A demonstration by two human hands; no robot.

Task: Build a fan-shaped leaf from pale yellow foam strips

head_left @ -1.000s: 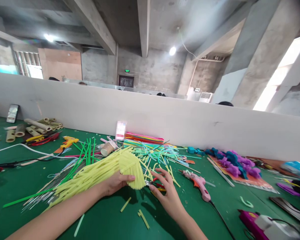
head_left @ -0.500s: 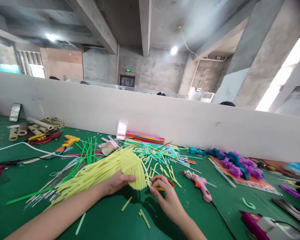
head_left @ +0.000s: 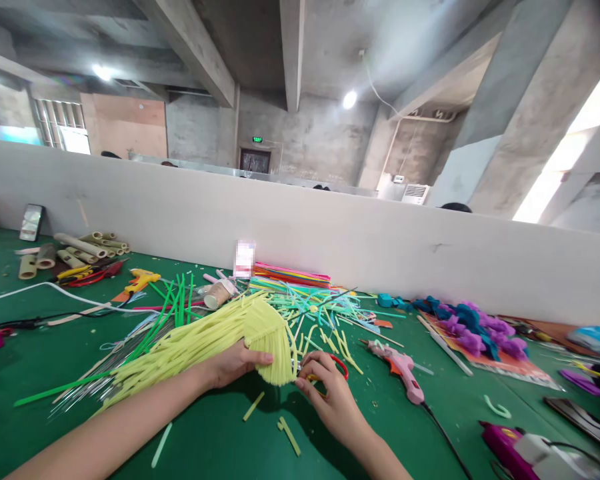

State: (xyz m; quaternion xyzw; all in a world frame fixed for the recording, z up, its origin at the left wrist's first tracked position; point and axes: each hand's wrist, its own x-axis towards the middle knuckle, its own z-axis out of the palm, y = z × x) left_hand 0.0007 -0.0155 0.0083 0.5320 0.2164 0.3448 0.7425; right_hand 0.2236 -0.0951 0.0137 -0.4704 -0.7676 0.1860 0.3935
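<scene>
A fan-shaped piece made of pale yellow pipe cleaners (head_left: 267,333) stands over the table, its short strands packed side by side. My left hand (head_left: 240,363) grips it from the left, thumb across the front. At its lower right edge, my right hand (head_left: 325,387) has thumb and forefinger pinched together, seemingly on the end of a yellow strand; the fingers partly hide it. Behind my right hand shows a red and orange handle (head_left: 341,367) of a tool, with a bit of metal; the rest is covered. A bundle of long yellow pipe cleaners (head_left: 180,347) lies beneath my left forearm.
A pink glue gun (head_left: 400,367) lies to the right, its cord running toward me. Cut yellow pieces (head_left: 290,437) lie in front. Turquoise strands (head_left: 320,300) are heaped behind, a yellow glue gun (head_left: 141,280) at the left. A white partition (head_left: 300,227) closes the back.
My right hand has shifted slightly left and down along the fan's edge. The yellow fan has turned and moved only a little in my left hand.
</scene>
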